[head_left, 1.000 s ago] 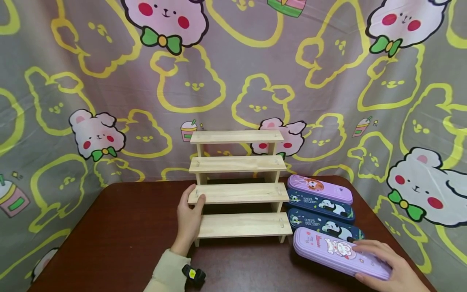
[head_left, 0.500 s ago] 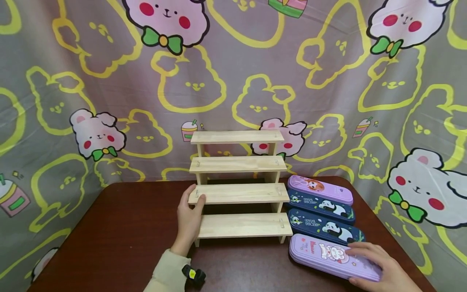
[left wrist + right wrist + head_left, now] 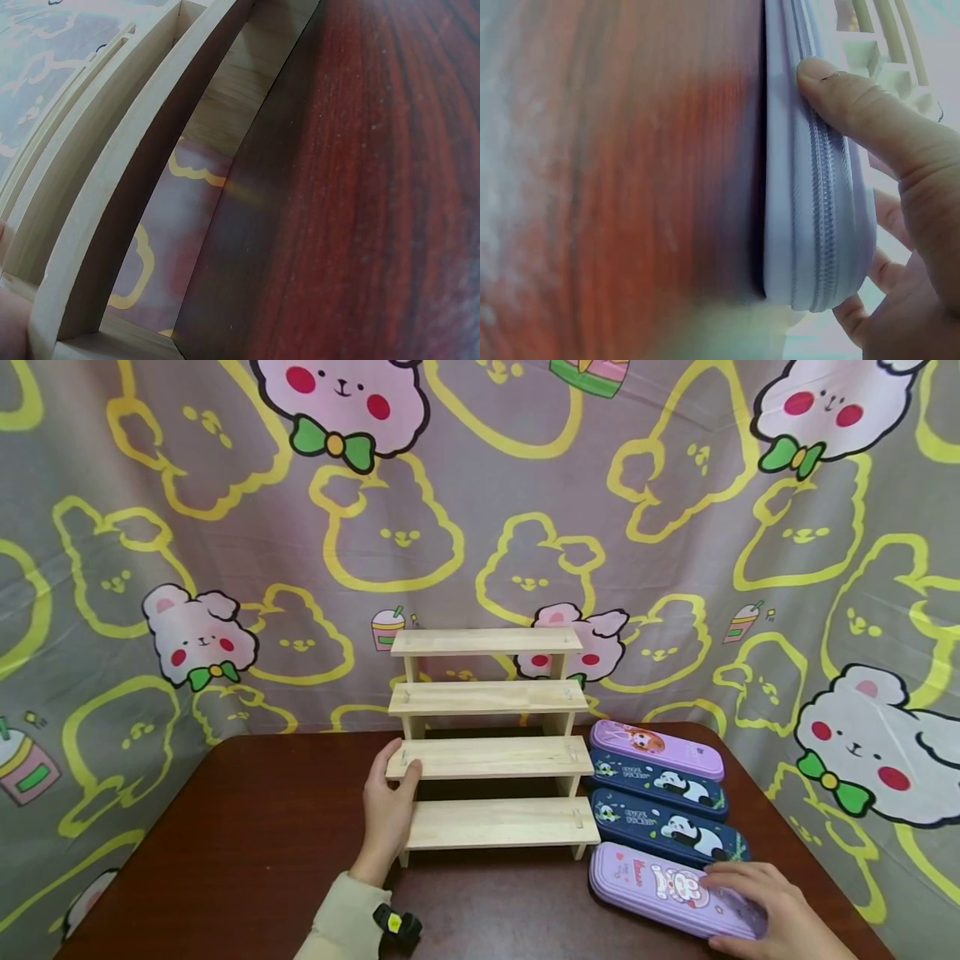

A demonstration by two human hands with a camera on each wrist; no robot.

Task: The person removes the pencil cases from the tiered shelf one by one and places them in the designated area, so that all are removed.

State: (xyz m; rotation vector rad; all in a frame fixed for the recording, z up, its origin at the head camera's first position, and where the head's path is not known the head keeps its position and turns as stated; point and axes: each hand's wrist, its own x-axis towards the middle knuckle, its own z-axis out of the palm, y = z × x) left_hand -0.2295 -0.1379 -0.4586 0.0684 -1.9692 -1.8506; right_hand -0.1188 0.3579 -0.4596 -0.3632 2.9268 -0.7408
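A four-tier wooden display rack (image 3: pixel 491 757) stands mid-table, its boards bare. My left hand (image 3: pixel 388 810) grips the left end of its second-lowest board, thumb on top. The left wrist view shows the rack's boards (image 3: pixel 112 172) from the side, with only a sliver of the hand. At front right, my right hand (image 3: pixel 776 910) holds a lavender zip pencil case (image 3: pixel 660 885) with a cartoon bunny on the lid, gripping its right end. In the right wrist view, my thumb (image 3: pixel 855 97) presses the zipped side of the pencil case (image 3: pixel 821 202), low at the tabletop.
Behind the held case, right of the rack, lie two navy panda pencil cases (image 3: pixel 660 827) (image 3: pixel 656 779) and a purple one (image 3: pixel 686 755) with a cartoon girl. All sit on a dark red-brown table (image 3: pixel 285 835). A patterned curtain (image 3: pixel 450 485) closes off the back.
My right hand has moved the lavender pencil case left and slightly toward me, down to just in front of the nearer panda case. The left hand and the rack have stayed put.
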